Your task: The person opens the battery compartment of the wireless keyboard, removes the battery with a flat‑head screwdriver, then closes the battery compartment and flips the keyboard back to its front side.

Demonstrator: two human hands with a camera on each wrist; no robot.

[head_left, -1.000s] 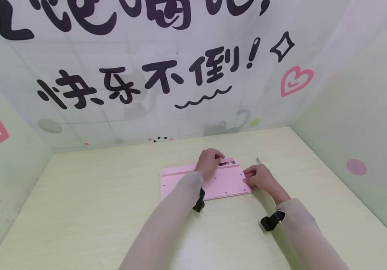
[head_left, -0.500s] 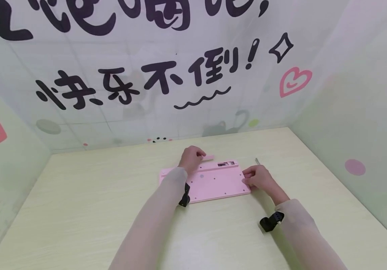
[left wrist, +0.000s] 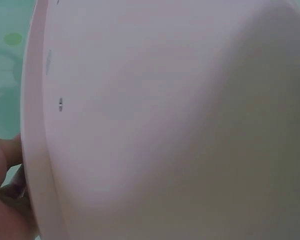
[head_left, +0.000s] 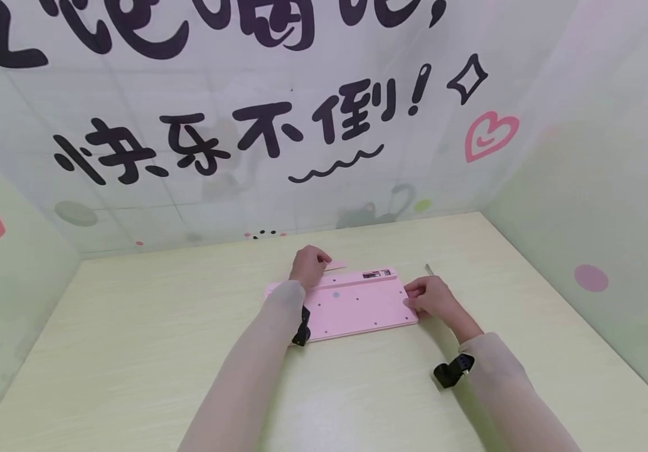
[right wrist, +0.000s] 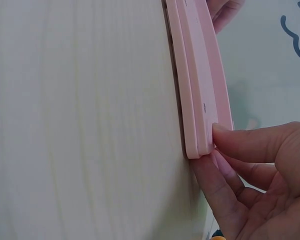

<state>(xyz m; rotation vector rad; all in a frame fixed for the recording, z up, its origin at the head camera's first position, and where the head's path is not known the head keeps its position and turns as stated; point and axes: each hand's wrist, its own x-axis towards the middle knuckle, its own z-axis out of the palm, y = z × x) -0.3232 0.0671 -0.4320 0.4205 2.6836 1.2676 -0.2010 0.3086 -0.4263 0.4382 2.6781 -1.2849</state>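
A pink keyboard (head_left: 357, 307) lies underside up on the table, small screws dotted over its back. Its battery compartment (head_left: 377, 274) is uncovered near the far right corner. My left hand (head_left: 308, 267) is over the far edge and pinches a thin pink battery cover (head_left: 335, 265); in the left wrist view the keyboard's back (left wrist: 115, 100) hides most of that hand. At the right end my right hand (head_left: 433, 298) grips the keyboard's corner, the thumb (right wrist: 250, 142) on top and fingers beneath, as the right wrist view shows.
A thin metal shaft (head_left: 428, 269) sticks out behind my right hand; an orange and black end (right wrist: 218, 236) shows at the bottom of the right wrist view. The pale wooden table (head_left: 132, 351) meets printed walls at the back and right.
My left hand has moved left from beside the battery compartment, carrying the pink cover along the keyboard's far edge and lowering it slightly. The right hand stays on the corner.
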